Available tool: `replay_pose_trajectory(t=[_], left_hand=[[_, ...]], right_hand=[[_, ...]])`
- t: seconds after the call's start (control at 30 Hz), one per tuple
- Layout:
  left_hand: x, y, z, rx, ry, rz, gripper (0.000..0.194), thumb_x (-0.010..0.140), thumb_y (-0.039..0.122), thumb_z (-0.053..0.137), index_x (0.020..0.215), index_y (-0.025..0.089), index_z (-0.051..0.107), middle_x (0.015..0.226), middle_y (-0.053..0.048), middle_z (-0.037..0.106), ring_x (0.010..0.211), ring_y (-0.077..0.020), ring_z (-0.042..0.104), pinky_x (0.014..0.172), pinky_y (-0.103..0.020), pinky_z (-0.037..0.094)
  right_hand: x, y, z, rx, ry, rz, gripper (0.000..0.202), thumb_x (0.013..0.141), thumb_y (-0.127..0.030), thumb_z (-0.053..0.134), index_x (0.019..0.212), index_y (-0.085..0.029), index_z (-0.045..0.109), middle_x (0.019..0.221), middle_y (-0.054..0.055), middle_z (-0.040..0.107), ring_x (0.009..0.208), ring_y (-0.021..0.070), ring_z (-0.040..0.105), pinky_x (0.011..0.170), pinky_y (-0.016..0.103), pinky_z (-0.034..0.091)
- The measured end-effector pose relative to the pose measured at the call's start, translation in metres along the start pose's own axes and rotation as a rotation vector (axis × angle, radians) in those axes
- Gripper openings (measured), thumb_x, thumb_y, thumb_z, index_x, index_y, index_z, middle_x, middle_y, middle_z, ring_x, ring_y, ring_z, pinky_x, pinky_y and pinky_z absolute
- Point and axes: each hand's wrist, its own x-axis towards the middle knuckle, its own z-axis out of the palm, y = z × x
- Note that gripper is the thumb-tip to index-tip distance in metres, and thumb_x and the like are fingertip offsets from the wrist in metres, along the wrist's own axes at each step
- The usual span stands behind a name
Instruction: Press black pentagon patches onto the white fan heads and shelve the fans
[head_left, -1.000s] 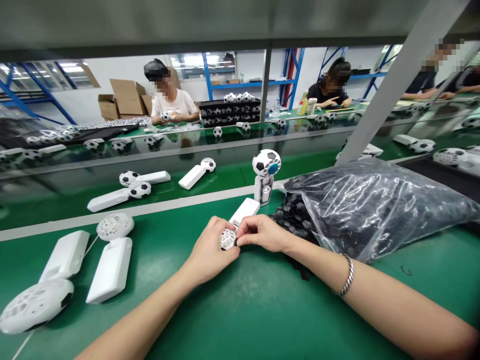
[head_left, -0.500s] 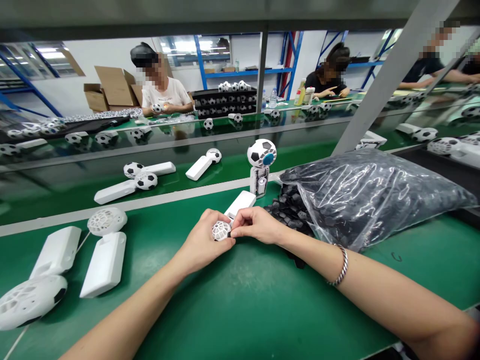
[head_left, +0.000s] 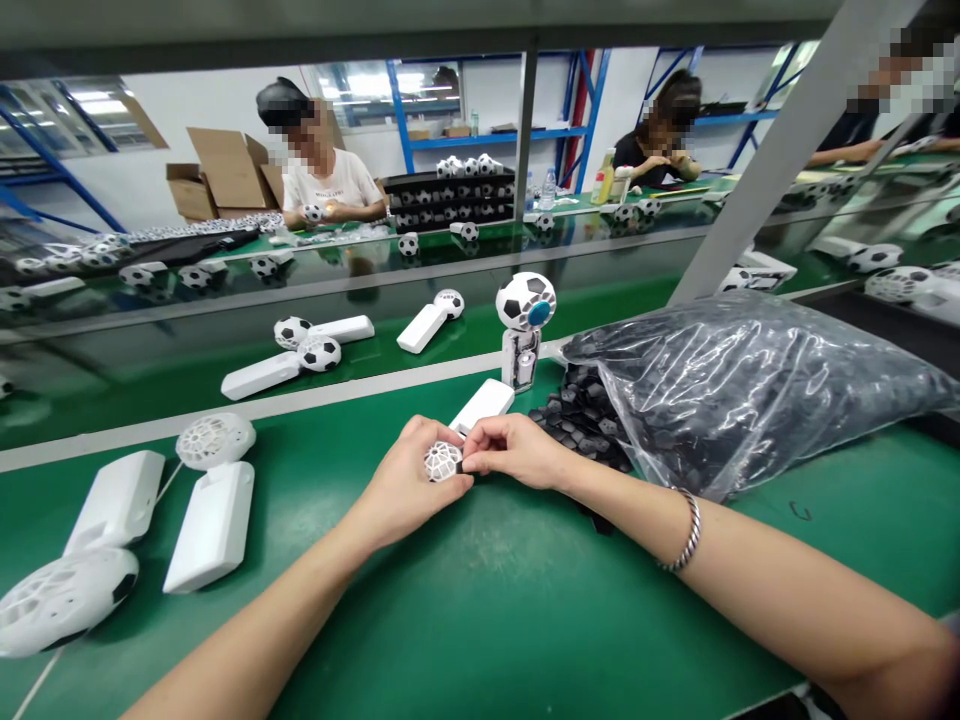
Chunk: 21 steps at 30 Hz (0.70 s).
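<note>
My left hand (head_left: 415, 482) is closed around the round head of a white soccer-ball fan (head_left: 442, 461), whose open lattice shows between thumb and fingers. The fan's white handle (head_left: 484, 406) points away, up and to the right. My right hand (head_left: 511, 450) pinches a small black piece (head_left: 461, 466) at the right side of the lattice; fingers partly cover it. Just beyond stands an upright fan (head_left: 526, 302) with black patches, a blue centre and a see-through base. A heap of black pieces (head_left: 581, 420) lies right of my right hand, spilling from a clear plastic bag (head_left: 750, 385).
More white fans (head_left: 210, 525) rest on the green table (head_left: 480, 610) at left. A conveyor (head_left: 360, 400) beyond carries patched fans (head_left: 319, 353). A slanted grey post (head_left: 787, 150) rises at right. Two co-workers (head_left: 330, 185) (head_left: 664, 150) sit across the line, and another person's arms show at far right.
Fans on the near conveyor have shifted right, and those on the far line slightly left. Both my hands keep nearly the same hold. The co-worker in black has raised their hands together.
</note>
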Motion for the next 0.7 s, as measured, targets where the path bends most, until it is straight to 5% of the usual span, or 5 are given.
replay_pose_trajectory(t=[0.3,0.47,0.7], left_hand=[[-0.001,0.0,0.012,0.053,0.147,0.065,0.018,0.065,0.019,0.055,0.083,0.021,0.054,0.088,-0.001,0.047,0.085,-0.0187,0.051,0.075,-0.032,0.041],[0.001,-0.011,0.012,-0.08,0.239,0.044,0.022,0.061,0.015,0.059,0.082,0.02,0.054,0.086,0.0,0.048,0.08,-0.0156,0.053,0.072,-0.029,0.044],[0.072,-0.037,-0.037,0.072,0.509,0.049,0.027,0.064,0.02,0.063,0.089,0.021,0.052,0.1,-0.003,0.048,0.095,-0.0178,0.05,0.086,-0.029,0.041]], right_hand=[[0.003,0.009,0.001,-0.106,0.15,0.099,0.028,0.059,-0.032,0.076,0.065,-0.013,0.056,0.058,-0.002,0.054,0.054,0.0097,0.046,0.05,0.02,0.036],[-0.006,-0.012,0.006,-0.375,0.181,0.032,0.02,0.074,-0.031,0.064,0.067,-0.015,0.053,0.062,-0.002,0.053,0.057,0.0114,0.047,0.051,0.02,0.036],[-0.039,-0.014,-0.022,-0.832,-0.025,-0.084,0.016,0.086,-0.039,0.048,0.079,-0.026,0.056,0.081,0.001,0.058,0.073,0.0167,0.057,0.066,0.022,0.047]])
